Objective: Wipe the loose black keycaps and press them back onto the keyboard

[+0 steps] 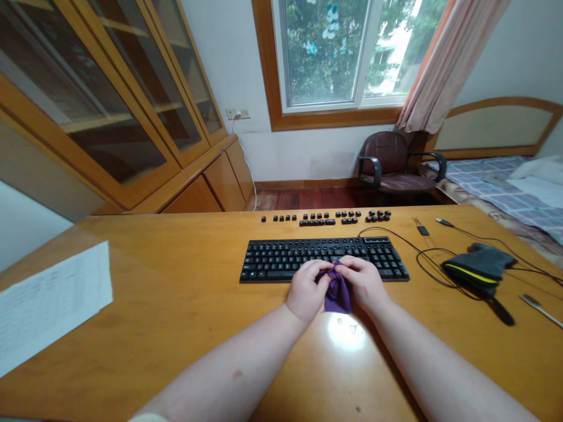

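Both my left hand and my right hand pinch a crumpled purple cloth between their fingertips. The cloth hangs down toward the desk, just in front of a black keyboard. Whether something small is wrapped in the cloth I cannot tell. My hands cover part of the keyboard's lower right middle. Behind the keyboard, several loose black keycaps stand in rows along the desk's far edge. The top row of the keyboard shows gaps between keys.
On the right lie a grey cloth with a yellow stripe, a USB cable, a keycap puller and a toothbrush. Printed papers lie at the left of the wooden desk. An office chair stands beyond.
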`<state>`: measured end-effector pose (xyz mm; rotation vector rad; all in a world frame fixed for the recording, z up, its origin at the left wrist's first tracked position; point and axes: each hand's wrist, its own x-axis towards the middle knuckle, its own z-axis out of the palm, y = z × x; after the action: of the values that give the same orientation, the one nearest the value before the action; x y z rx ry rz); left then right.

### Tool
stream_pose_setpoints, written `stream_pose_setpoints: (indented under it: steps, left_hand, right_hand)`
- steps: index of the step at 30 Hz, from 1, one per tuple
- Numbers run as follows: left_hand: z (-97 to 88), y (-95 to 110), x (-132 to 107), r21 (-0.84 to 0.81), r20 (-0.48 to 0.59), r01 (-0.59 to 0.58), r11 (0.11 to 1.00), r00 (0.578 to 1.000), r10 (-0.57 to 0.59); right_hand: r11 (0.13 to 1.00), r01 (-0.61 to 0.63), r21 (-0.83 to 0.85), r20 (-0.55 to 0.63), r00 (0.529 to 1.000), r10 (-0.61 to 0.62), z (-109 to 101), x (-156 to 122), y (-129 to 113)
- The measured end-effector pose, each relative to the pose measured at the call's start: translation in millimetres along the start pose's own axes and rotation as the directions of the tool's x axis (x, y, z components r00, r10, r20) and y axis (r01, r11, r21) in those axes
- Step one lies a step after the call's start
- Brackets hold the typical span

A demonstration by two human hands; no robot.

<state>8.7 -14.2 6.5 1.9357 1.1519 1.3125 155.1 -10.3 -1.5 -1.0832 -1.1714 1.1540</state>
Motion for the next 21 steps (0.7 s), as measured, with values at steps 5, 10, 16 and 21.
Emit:
stream_pose_setpoints:
  steps: [5,10,16,21]
  left_hand:
    - [1.7,-3.1,-1.3,-0.006,-0.007,0.025,1.000,1.000,-0.025]
    - [3.2,-4.7,-2.1,-0.007,-0.059,-0.024,1.000,0.998,0.024]
    - [-0.8,1.1,-0.6,0.009,-0.020,-0.138,0.990,0.990,0.138]
    - [-0.2,-0.1,2.9,0.007,-0.025,-0.043,0.999,0.999,0.043]
  right_hand:
    - [1.000,-0.030,-0.010,0.001,1.000,0.030,1.3,-0.5,-2.5]
    - [0.998,-0.028,-0.052,-0.035,0.999,0.026,1.9,0.1,-0.8]
    - [0.993,-0.066,-0.099,-0.184,0.982,0.047,-0.8,0.3,2.5]
    - [0.992,-0.063,-0.110,-0.219,0.975,0.037,-0.7,0.3,1.5]
